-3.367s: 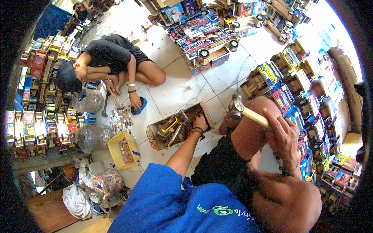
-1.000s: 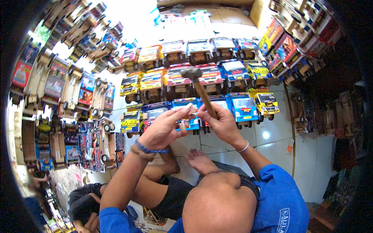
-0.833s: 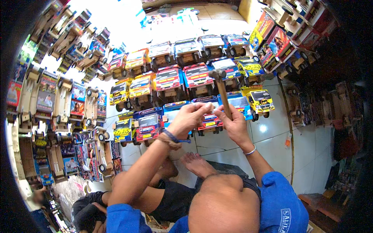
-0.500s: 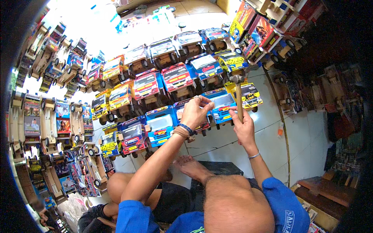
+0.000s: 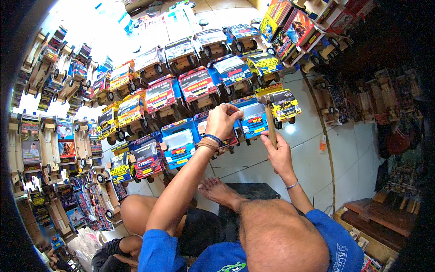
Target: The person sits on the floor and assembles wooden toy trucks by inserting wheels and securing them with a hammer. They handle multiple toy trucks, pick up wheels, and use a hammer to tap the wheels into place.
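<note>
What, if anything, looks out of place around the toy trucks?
A small orange-and-white item lies by itself on the floor, beyond the right hand on its right side. It looks stray because it sits apart from the rows of toy trucks. I can't tell what it is.

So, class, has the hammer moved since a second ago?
Yes: the hammer went rightward; its head showed against the red toy trucks, now by the front row's rightmost toy truck.

Red lettering and small yellow plate on front of blue toy truck (image 5: 253, 119), plate characters too small to read, bold lettering on red toy truck (image 5: 198, 86), dark winged emblem on yellow toy truck (image 5: 284, 105), white print on blue sleeve (image 5: 334, 242).
</note>
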`<state>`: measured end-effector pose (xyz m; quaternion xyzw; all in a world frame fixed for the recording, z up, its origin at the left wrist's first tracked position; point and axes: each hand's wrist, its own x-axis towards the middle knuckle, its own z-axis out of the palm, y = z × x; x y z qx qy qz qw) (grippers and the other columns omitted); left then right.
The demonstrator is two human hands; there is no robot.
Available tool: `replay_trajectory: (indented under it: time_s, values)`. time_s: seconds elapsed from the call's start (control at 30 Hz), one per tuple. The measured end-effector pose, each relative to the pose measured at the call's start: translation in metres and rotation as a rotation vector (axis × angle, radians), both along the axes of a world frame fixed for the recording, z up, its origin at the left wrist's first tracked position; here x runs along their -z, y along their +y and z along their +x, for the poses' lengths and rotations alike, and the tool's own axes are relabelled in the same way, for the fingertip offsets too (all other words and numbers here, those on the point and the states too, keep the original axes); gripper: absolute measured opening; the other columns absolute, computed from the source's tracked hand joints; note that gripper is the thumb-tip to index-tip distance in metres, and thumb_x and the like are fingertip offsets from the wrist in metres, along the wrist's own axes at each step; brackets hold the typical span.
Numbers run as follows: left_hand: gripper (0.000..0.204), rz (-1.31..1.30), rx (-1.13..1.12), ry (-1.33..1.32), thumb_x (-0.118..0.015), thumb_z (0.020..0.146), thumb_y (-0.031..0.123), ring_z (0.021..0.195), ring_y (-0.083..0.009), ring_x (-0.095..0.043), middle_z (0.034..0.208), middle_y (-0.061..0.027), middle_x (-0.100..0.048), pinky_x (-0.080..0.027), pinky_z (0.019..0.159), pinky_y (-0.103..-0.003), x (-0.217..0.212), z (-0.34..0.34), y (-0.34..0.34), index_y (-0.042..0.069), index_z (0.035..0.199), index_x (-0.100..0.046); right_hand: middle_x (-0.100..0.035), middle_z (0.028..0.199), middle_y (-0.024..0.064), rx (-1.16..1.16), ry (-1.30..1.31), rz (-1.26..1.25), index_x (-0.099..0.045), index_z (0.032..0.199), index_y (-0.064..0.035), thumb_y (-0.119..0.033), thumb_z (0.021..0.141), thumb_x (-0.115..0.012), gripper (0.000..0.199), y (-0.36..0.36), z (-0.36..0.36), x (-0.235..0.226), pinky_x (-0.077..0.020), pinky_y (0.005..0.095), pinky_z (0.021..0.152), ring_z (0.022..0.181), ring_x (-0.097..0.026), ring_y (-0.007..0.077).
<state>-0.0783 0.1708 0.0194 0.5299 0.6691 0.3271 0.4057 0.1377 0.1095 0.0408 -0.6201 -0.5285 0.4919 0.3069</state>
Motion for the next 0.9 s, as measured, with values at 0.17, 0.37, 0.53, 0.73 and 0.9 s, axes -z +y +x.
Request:
replay_trajectory:
  time_s: [0.17, 0.37, 0.53, 0.73, 0.9]
  values:
    - [0.036, -0.022, 0.041, 0.004, -0.078, 0.084, 0.035, 0.08, -0.0211, -0.073, 0.089, -0.0149, -0.076, -0.056, 0.078, -0.033, 0.003, -0.003, 0.001, 0.002, 0.099, -0.076, -0.05, 0.07, -0.0055, -0.008, 0.018, -0.01, -0.067, 0.104, -0.0046, -0.026, 0.097, -0.065, 0.023, 0.001, 0.002, -0.001, -0.0357, 0.0247, 0.056, 0.063, -0.042, 0.0041]
    - [0.037, -0.044, 0.025, -0.041, -0.078, 0.083, 0.035, 0.08, -0.0218, -0.073, 0.089, -0.0151, -0.076, -0.056, 0.078, -0.034, 0.005, -0.003, 0.001, 0.002, 0.097, -0.077, -0.052, 0.07, -0.0043, -0.039, -0.005, 0.055, -0.067, 0.106, -0.0059, -0.029, 0.097, -0.065, 0.025, 0.0, 0.004, 0.005, -0.0379, 0.0262, 0.056, 0.064, -0.044, 0.0059]
    - [0.035, -0.019, 0.028, 0.005, -0.079, 0.082, 0.035, 0.079, -0.023, -0.073, 0.089, -0.0151, -0.075, -0.056, 0.078, -0.034, 0.004, -0.003, 0.001, 0.002, 0.095, -0.077, -0.056, 0.068, 0.0019, -0.12, -0.173, 0.043, -0.064, 0.114, -0.0073, -0.03, 0.098, -0.064, 0.028, 0.0, 0.01, -0.002, -0.0413, 0.031, 0.056, 0.061, -0.052, 0.011]
    - [0.033, 0.016, 0.028, 0.037, -0.079, 0.082, 0.034, 0.078, -0.0238, -0.073, 0.086, -0.0148, -0.075, -0.056, 0.075, -0.035, 0.01, -0.001, 0.001, 0.003, 0.093, -0.077, -0.059, 0.069, 0.0227, -0.399, -0.417, 0.282, -0.037, 0.153, -0.0199, -0.021, 0.101, -0.055, 0.054, 0.005, 0.037, -0.031, -0.0441, 0.0452, 0.055, 0.056, -0.059, 0.0361]
    - [0.032, 0.014, 0.014, 0.041, -0.079, 0.081, 0.033, 0.077, -0.023, -0.073, 0.084, -0.0141, -0.075, -0.056, 0.075, -0.035, 0.014, 0.0, 0.002, 0.003, 0.092, -0.078, -0.063, 0.073, 0.0239, -0.58, -0.48, 0.467, -0.033, 0.155, -0.0266, -0.018, 0.101, -0.054, 0.059, 0.018, 0.039, -0.049, -0.046, 0.0487, 0.058, 0.061, -0.061, 0.0402]
